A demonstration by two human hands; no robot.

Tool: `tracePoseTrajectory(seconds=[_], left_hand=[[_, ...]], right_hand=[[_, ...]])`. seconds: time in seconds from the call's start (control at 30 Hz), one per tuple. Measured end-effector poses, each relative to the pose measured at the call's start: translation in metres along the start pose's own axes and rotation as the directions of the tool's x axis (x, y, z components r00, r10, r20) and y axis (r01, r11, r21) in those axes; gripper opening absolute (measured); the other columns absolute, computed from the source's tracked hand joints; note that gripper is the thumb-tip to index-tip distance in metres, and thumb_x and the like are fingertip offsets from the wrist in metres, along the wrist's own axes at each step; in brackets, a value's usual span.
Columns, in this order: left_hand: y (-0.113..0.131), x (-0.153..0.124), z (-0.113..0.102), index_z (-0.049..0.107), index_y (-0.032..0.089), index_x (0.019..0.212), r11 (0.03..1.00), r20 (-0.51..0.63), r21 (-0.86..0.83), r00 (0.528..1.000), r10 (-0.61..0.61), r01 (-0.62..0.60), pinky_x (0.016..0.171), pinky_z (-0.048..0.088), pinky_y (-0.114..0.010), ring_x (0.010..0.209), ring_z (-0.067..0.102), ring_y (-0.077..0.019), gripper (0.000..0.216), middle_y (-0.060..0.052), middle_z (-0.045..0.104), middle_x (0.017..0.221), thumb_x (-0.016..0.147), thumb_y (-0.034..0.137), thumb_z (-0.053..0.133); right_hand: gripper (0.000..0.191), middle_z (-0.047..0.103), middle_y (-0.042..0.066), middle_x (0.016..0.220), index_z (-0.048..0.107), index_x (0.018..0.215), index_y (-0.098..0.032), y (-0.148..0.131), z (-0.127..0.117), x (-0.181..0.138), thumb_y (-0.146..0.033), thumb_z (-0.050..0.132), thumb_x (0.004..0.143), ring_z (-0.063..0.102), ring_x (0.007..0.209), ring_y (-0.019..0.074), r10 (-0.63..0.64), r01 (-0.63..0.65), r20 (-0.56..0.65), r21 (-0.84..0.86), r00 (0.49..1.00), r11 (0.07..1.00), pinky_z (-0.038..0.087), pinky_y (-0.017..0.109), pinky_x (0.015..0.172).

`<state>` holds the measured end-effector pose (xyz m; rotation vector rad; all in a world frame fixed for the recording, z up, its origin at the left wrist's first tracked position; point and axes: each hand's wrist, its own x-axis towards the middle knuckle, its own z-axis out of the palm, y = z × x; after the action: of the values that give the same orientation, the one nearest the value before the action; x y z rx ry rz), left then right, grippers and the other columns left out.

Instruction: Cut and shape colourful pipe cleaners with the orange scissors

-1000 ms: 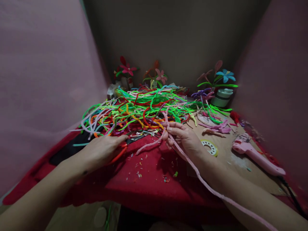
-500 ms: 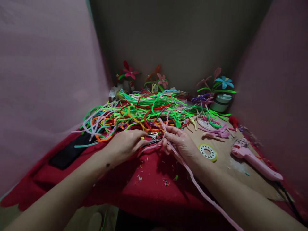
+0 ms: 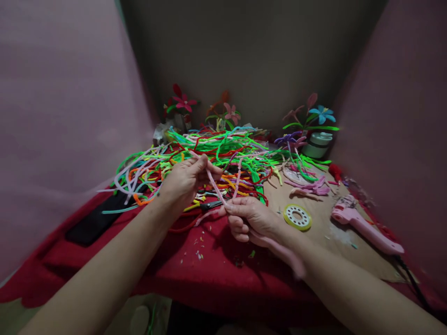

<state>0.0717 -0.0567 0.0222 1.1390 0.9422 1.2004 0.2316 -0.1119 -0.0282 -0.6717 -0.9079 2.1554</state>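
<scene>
Pink pipe cleaners point(image 3: 215, 185) run between my two hands above the red cloth. My left hand point(image 3: 188, 179) pinches one strand near its upper end, over the front of the pile. Lower and to the right, my right hand point(image 3: 249, 216) is closed on the pink strands where they meet; one strand rises from it and the lengths trail blurred under my wrist. Scissors point(image 3: 212, 204) lie on the cloth between the hands, partly covered. Behind is a heap of coloured pipe cleaners point(image 3: 223, 146), mostly green, with red, orange and white ones.
On the brown board to the right are a yellow tape roll point(image 3: 297, 217) and a pink glue gun point(image 3: 365, 225) with its cord. A black phone point(image 3: 92, 221) lies left. Pipe-cleaner flowers point(image 3: 321, 114) and a pale jar point(image 3: 317, 145) stand behind. Scraps dot the red cloth point(image 3: 209, 274).
My left hand has moved up, away from the scissors, and now grips a pink strand. My right hand has dropped slightly, and the long pink tail has swung in under the right wrist.
</scene>
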Motion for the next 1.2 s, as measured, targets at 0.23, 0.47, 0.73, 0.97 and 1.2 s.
tracePoseTrajectory(seconds=[0.23, 0.47, 0.73, 0.97, 1.2], left_hand=[[0.004, 0.016, -0.014, 0.053, 0.012, 0.069, 0.903, 0.075, -0.423, 0.996, -0.041, 0.069, 0.034, 0.033, -0.015, 0.032, 0.035, -0.0038, 0.024, 0.006, 0.039, 0.042, 0.089, 0.018, 0.042], [0.007, 0.024, -0.026, 0.054, 0.010, 0.067, 0.896, -0.032, -0.435, 0.996, 0.081, -0.087, 0.030, 0.021, -0.014, 0.030, 0.025, -0.0018, 0.024, 0.008, 0.031, 0.041, 0.088, 0.016, 0.044], [0.011, 0.026, -0.039, 0.054, 0.010, 0.067, 0.895, -0.098, -0.419, 0.988, 0.123, -0.153, 0.030, 0.022, -0.015, 0.029, 0.025, -0.0020, 0.024, 0.009, 0.031, 0.040, 0.088, 0.017, 0.044], [0.009, 0.026, -0.046, 0.058, 0.008, 0.075, 0.926, -0.176, -0.324, 0.974, 0.143, -0.195, 0.028, 0.021, -0.016, 0.026, 0.019, -0.0034, 0.019, 0.011, 0.023, 0.034, 0.085, 0.011, 0.041], [0.010, 0.029, -0.053, 0.060, 0.008, 0.080, 0.928, -0.175, -0.259, 0.958, 0.228, -0.269, 0.030, 0.027, -0.017, 0.027, 0.020, -0.0039, 0.021, 0.011, 0.023, 0.035, 0.086, 0.014, 0.041]], right_hand=[[0.016, 0.025, -0.012, 0.038, 0.061, 0.078, -0.012, 0.005, 0.003, 0.000, -0.028, 0.059, 0.077, 0.012, 0.034, 0.0029, -0.009, 0.006, -0.039, -0.082, 0.999, 0.997, 0.012, 0.016, 0.031], [0.022, 0.028, -0.010, 0.037, 0.061, 0.071, -0.013, 0.008, 0.025, -0.006, -0.033, 0.056, 0.076, 0.019, 0.032, 0.0029, -0.276, 0.155, -0.214, -0.453, 0.937, 0.878, 0.015, 0.017, 0.031], [0.024, 0.029, -0.010, 0.034, 0.061, 0.077, -0.016, 0.012, 0.022, -0.004, -0.037, 0.051, 0.080, 0.028, 0.030, 0.0063, -0.248, 0.117, -0.225, -0.474, 0.942, 0.873, 0.023, 0.018, 0.031], [0.021, 0.037, -0.006, 0.043, 0.070, 0.077, -0.017, 0.028, 0.019, -0.002, -0.031, 0.054, 0.079, 0.027, 0.039, 0.0060, -0.391, 0.192, -0.168, -0.659, 0.905, 0.727, 0.023, 0.021, 0.040], [0.022, 0.030, -0.008, 0.040, 0.071, 0.084, -0.018, 0.023, 0.018, -0.003, -0.029, 0.052, 0.080, 0.025, 0.039, 0.0068, -0.358, 0.206, -0.089, -0.680, 0.930, 0.703, 0.021, 0.021, 0.042]])
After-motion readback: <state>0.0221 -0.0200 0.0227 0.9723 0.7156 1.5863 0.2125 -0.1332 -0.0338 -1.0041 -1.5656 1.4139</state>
